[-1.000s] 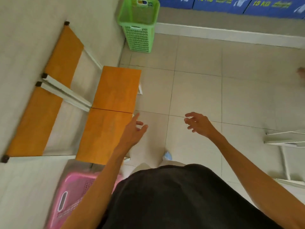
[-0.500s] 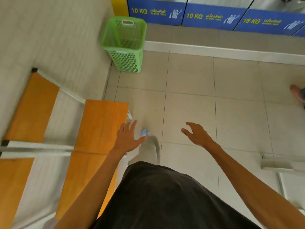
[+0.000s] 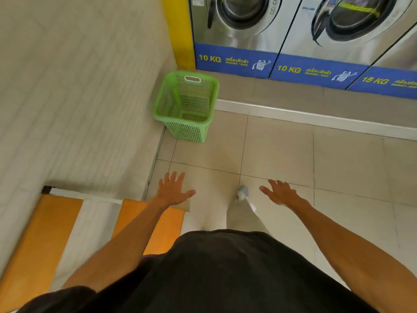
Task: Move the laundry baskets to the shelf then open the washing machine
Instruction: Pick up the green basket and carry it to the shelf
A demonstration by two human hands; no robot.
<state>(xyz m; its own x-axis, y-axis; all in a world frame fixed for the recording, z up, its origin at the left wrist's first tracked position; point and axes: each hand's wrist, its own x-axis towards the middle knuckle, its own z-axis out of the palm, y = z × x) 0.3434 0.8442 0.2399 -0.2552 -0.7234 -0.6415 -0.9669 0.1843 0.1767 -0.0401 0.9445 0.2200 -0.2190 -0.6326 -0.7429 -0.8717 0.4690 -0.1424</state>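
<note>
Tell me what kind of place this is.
Most likely a self-service laundromat: a row of front-loading washing machines with blue capacity labels reading 10 KG and 15 KG, plus an empty green laundry basket on the tiled floor.

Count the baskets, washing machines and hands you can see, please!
Green baskets: 1 — green basket
Washing machines: 3 — left 10 KG, second 10 KG, 15 KG, only partly in view
Hands: 2 — left hand, right hand
Total: 6
</note>
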